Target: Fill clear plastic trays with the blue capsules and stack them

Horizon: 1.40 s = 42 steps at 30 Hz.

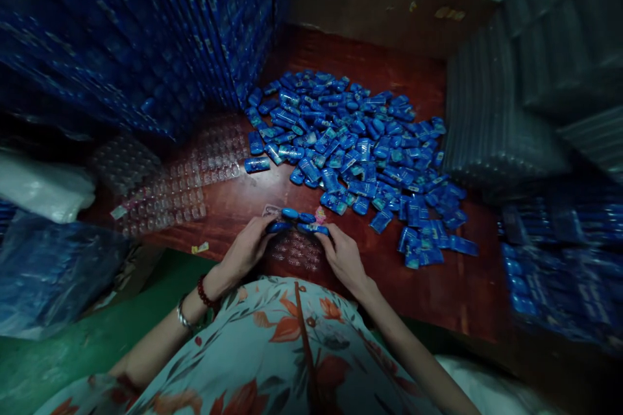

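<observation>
At the near edge of the wooden table, small blue packets are being pressed into a clear blister tray, pinched by the left hand and right hand. By the look of it, filling is being carried on; more packets would need to be drawn from the loose pile beyond.

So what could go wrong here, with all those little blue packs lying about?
1. The left hand and right hand press blue packs into a clear tray at the table's near edge; a slip could drop some in the lap.
2. The loose pile sprawls toward the right; a stray elbow might scatter it.
3. The tall blue stack leans over the empty trays and could topple.
</observation>
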Each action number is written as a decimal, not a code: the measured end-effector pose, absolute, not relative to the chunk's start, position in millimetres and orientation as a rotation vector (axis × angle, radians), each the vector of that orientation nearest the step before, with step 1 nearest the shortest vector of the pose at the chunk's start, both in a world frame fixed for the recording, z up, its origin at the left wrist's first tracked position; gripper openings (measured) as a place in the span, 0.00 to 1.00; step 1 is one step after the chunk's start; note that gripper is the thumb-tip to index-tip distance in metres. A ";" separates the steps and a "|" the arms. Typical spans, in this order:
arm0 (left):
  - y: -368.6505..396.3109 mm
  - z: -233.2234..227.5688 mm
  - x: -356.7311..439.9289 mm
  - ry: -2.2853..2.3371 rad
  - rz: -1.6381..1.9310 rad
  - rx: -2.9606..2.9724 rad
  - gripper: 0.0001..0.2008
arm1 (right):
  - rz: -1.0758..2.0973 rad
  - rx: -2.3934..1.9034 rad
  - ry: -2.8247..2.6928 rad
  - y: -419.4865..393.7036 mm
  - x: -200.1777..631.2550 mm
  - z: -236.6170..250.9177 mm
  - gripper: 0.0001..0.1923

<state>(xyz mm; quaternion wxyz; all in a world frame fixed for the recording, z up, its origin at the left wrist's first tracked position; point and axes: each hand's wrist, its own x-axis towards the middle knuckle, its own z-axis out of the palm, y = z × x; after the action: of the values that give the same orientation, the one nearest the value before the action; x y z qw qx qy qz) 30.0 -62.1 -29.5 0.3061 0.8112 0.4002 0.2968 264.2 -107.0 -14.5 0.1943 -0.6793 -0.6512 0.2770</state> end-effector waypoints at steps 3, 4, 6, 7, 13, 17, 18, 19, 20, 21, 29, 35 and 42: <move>-60.9 -26.6 27.2 0.997 0.797 2.232 0.19 | 0.684 -1.801 -1.907 -110.6 264.0 -19.8 0.16; -60.2 -26.9 26.5 0.972 0.788 2.259 0.19 | 0.654 -1.785 -1.942 -111.6 263.8 -22.8 0.16; -58.4 -29.5 25.9 0.925 0.763 2.307 0.21 | 0.576 -1.773 -2.017 -112.9 263.6 -29.2 0.17; -57.2 -31.4 26.1 0.908 0.750 2.331 0.21 | 0.533 -1.773 -2.058 -112.9 263.5 -32.1 0.17; -49.5 -37.9 28.2 0.819 0.684 2.515 0.21 | 0.351 -1.818 -2.286 -106.3 262.4 -33.1 0.18; -43.4 -32.2 32.0 0.739 0.569 2.666 0.20 | 0.314 -1.904 -2.432 -98.4 253.4 -16.6 0.15; -41.9 -30.3 34.3 0.721 0.524 2.692 0.19 | 0.311 -1.930 -2.477 -96.2 249.6 -11.5 0.14; -40.7 -28.5 37.1 0.706 0.479 2.710 0.19 | 0.311 -1.951 -2.522 -94.1 245.6 -6.5 0.13; -39.7 -27.0 40.0 0.696 0.438 2.720 0.19 | 0.315 -1.967 -2.563 -92.1 241.5 -1.9 0.13; -39.1 -25.9 42.7 0.687 0.403 2.722 0.19 | 0.324 -1.976 -2.597 -90.2 237.7 2.1 0.14; -44.0 -40.6 43.6 0.788 0.527 2.709 0.20 | 0.198 -1.956 -2.686 -76.9 217.0 8.7 0.16; -25.5 -52.8 47.0 0.892 0.790 2.709 0.23 | 0.111 -2.009 -2.570 -59.9 215.9 -0.3 0.14; 15.3 -40.9 52.9 1.012 0.999 2.481 0.15 | 0.160 -1.999 -2.056 -47.1 250.1 4.0 0.16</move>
<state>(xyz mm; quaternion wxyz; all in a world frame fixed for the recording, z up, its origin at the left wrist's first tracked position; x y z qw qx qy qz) 52.9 15.3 -40.9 0.1403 0.8590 0.3503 0.3460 250.1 -47.1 4.0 0.1345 -0.6898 -0.7093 0.0553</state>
